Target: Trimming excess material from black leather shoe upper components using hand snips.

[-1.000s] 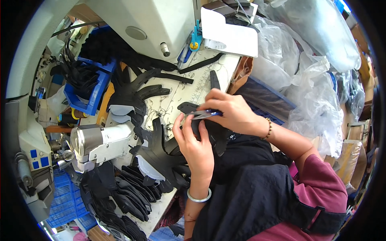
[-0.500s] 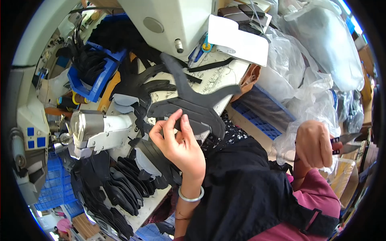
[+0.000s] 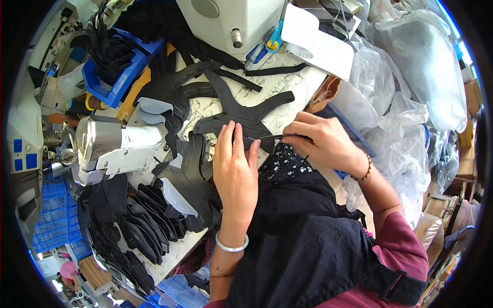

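Note:
A black Y-shaped cut piece (image 3: 239, 109) with stitched lines lies at the near edge of the white worktable. My left hand (image 3: 235, 172) rests flat on its lower part, fingers stretched out, gripping nothing. From the right, my right hand (image 3: 326, 139) is closed round a pair of thread snips (image 3: 269, 137). Their slim dark blades point left at the piece's lower edge, close to my left thumb; the handles are mostly hidden in my fingers. Left of my left hand lie more black pieces (image 3: 192, 177), one with a grey toothed-edge part (image 3: 177, 197).
A sewing machine's metal-and-white arm (image 3: 115, 146) stands at the left, a white machine body (image 3: 231, 20) at the back. Blue bins (image 3: 115, 95) hold black parts. Stacked black pieces (image 3: 146, 218) lie front left. Yellow-blue snips (image 3: 275, 41) lie at the back; plastic bags (image 3: 400, 77) fill the right.
My right hand has come in from the far right with the snips to the piece's edge. My left hand has flattened onto the piece, which now lies lower on the table.

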Tool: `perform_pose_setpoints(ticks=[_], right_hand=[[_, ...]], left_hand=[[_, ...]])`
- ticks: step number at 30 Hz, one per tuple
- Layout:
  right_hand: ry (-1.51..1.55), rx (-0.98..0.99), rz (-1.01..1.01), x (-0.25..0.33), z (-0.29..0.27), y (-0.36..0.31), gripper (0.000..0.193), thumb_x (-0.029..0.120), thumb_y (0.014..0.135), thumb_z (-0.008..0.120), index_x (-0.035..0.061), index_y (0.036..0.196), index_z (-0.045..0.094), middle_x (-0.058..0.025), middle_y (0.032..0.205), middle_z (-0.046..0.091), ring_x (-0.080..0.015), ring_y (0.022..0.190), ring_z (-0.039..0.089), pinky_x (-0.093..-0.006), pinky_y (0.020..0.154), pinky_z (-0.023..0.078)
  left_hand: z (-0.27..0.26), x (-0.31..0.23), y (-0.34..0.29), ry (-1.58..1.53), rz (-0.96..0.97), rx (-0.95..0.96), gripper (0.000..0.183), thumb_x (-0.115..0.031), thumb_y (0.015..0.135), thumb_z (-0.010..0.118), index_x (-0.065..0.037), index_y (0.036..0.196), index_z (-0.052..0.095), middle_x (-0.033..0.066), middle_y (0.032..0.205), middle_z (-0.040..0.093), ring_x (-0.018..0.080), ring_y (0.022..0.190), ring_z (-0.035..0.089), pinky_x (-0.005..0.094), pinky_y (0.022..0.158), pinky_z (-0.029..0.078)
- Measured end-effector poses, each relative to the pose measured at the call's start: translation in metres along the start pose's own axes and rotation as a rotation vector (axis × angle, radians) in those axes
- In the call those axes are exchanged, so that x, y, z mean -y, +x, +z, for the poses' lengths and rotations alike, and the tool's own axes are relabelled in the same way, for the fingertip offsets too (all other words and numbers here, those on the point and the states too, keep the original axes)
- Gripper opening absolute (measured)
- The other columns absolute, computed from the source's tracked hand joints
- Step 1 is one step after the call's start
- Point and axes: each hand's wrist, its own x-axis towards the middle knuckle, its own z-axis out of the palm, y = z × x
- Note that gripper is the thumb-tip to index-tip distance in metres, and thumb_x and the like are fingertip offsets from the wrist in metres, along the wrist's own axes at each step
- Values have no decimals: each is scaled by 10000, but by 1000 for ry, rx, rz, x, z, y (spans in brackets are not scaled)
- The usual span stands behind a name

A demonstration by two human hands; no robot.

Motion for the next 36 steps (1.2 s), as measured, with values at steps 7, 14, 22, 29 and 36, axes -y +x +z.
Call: perform_pose_setpoints(ticks=[7,14,22,29,36], right_hand=[[-14,160,92,-5,-7,26,207,215,855,601,52,948,513,-127,816,600,-313,710,615,-407,607,471],[-107,-153,51,12,16,15,174,216,876,584,57,924,534,-132,817,583,-350,708,596,-411,583,466],[-244,-171,252,5,18,17,146,164,868,568,55,941,503,-151,773,536,-346,618,584,-418,514,480],[-210,-255,305,7,27,16,155,180,854,592,61,931,529,-161,837,555,-364,653,586,-423,567,483],[-247,-268,230,25,40,16,139,166,864,566,75,941,493,-141,819,536,-335,619,593,-417,509,505]], left_hand=[[-1,4,1,-20,0,-11,380,-230,852,636,51,1105,596,148,1177,570,316,1133,519,391,943,429],[1,5,2,-36,-16,-28,377,-219,834,658,43,1099,602,138,1160,580,305,1114,531,390,936,434],[2,7,1,-83,-28,-68,373,-183,804,689,8,1115,610,120,1164,587,288,1109,532,384,930,424],[-1,8,0,-87,-12,-69,311,-188,807,684,-51,1085,655,105,1162,581,290,1086,537,382,918,429],[1,5,1,-90,-1,-68,306,-195,811,679,-43,1076,660,105,1155,582,288,1088,533,382,918,428]])
